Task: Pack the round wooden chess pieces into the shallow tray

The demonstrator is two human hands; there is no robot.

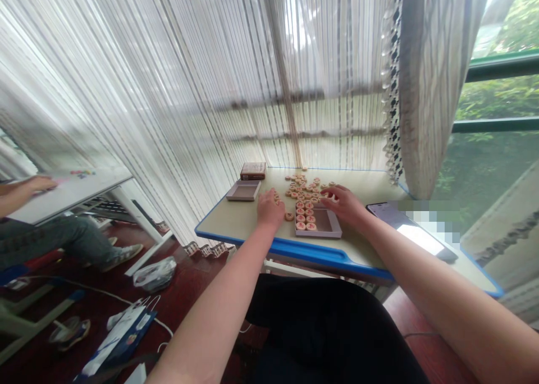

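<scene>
Round wooden xiangqi pieces (pixel 304 188) lie in a loose heap on the small table. Before the heap stands a shallow open box (pixel 339 228), its left part filled with two columns of pieces (pixel 305 216) with red characters up; its right part shows bare floor. Left of the box, my left hand (pixel 270 209) is closed around xiangqi pieces (pixel 277 196) at its fingertips. One single piece (pixel 289 216) lies between this hand and the box. Over the box's far right corner, my right hand (pixel 343 203) curls its thumb and fingers on a piece at the heap's edge, partly hidden.
An empty box lid (pixel 243 190) and a closed brown box (pixel 253 170) sit at the table's back left. A phone (pixel 410 229) lies on the right. Blue edging (pixel 311 252) rims the table. At far left, another person's hand (pixel 42 183) rests on a white table.
</scene>
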